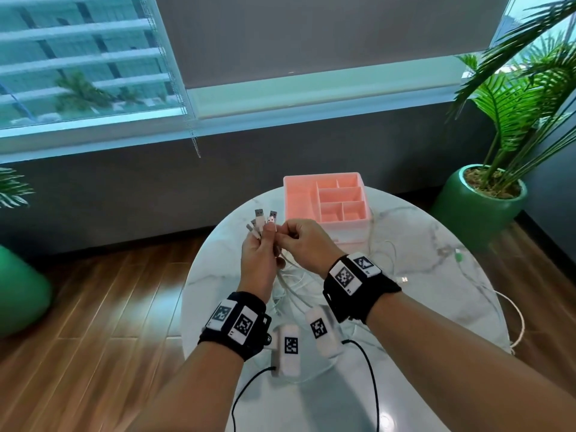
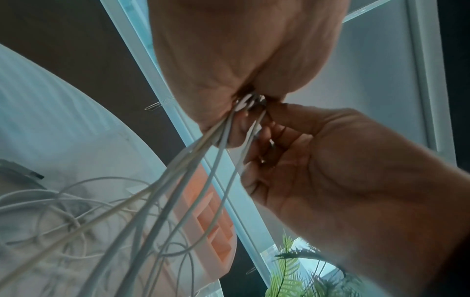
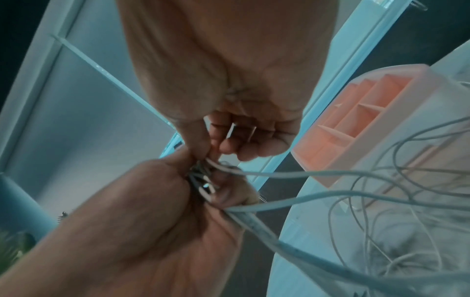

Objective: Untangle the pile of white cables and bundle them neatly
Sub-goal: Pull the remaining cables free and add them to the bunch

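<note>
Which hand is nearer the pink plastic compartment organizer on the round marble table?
Right. The right hand hovers just in front of the pink plastic compartment organizer, pinching a white cable; the left hand, gripping the plug ends, sits farther left.

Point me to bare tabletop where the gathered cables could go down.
Bare marble left of the pink organizer, beyond the left hand. Also the near edge, right of the black wire. Crowded: loose white cables under both hands and trailing along the table's right side.
</note>
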